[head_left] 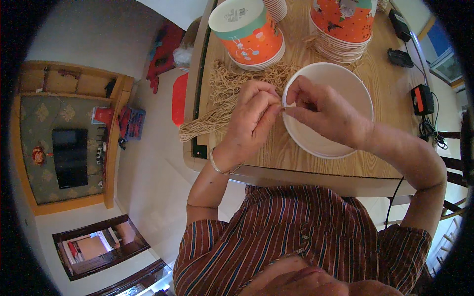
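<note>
My right hand [316, 101] has its grip pinched on the left rim of the white bucket [328, 135], which stands mouth-up on the wooden surface [395, 98]. My left hand [254, 111] meets it there; I can't tell what that grip holds. Tan cords [212, 118] lie alongside, with upturned orange-and-white buckets [254, 44] beyond.

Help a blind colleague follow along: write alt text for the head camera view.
A person's left hand and right hand meet at the left rim of an open white bucket on a wooden table. Tan cords lie to the left; beyond stand upturned orange-patterned buckets.
</note>
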`<state>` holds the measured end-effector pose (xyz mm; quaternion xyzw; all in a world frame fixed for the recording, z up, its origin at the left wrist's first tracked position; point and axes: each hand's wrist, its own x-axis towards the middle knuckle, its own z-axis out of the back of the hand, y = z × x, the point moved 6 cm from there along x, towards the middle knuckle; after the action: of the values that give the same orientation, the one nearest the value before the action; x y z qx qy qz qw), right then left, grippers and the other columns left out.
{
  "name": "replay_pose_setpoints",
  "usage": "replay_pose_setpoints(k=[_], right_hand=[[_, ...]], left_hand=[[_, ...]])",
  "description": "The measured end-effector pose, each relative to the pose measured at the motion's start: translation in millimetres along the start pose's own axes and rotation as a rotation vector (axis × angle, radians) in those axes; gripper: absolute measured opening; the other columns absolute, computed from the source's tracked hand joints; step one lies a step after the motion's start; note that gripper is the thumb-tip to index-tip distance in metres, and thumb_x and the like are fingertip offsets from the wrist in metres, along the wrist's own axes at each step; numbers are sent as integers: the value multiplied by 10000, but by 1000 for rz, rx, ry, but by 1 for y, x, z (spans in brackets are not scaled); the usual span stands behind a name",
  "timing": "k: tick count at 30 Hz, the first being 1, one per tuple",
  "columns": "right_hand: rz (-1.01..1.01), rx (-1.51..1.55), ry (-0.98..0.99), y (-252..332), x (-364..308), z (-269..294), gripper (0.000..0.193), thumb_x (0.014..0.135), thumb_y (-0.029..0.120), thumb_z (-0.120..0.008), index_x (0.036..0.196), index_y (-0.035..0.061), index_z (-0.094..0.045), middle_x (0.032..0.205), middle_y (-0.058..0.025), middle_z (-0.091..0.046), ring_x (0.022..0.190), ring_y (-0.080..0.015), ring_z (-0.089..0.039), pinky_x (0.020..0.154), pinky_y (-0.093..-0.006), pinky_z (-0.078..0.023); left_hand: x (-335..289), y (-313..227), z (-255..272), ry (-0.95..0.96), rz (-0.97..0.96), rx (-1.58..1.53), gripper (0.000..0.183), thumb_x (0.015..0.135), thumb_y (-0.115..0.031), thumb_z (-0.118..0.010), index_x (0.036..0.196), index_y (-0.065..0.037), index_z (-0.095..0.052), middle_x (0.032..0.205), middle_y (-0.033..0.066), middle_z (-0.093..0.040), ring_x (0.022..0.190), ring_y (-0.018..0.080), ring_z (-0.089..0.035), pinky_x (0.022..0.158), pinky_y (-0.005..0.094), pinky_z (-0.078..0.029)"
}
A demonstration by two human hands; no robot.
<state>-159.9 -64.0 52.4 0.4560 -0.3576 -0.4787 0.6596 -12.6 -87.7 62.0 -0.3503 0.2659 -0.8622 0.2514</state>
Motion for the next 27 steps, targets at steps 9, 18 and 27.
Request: replay_pose_setpoints(k=[9,18,27], right_hand=[[287,-291,-91,18,-12,2,120,889,112,-586,940,38,-506,733,-222,-592,758,-423,-604,628,-483,-483],[128,-230,-85,-10,-10,4,111,899,123,-557,907,16,-588,698,-194,-639,664,-379,-648,584,-443,-506],[-258,98,123,-25,-12,-2,108,921,132,-542,881,36,-574,682,8,-565,506,-44,-468,435,-231,-377]], left_hand=[[2,-2,0,-21,58,-50,130,792,20,-677,884,-24,-596,990,92,-535,962,248,-539,858,339,-444],[-1,1,7,-91,119,-21,148,777,42,-682,886,-47,-637,982,76,-560,950,217,-574,832,318,-472],[-24,27,-13,-121,287,-310,187,868,16,-623,1048,-11,-579,1019,82,-598,955,172,-601,852,289,-494]])
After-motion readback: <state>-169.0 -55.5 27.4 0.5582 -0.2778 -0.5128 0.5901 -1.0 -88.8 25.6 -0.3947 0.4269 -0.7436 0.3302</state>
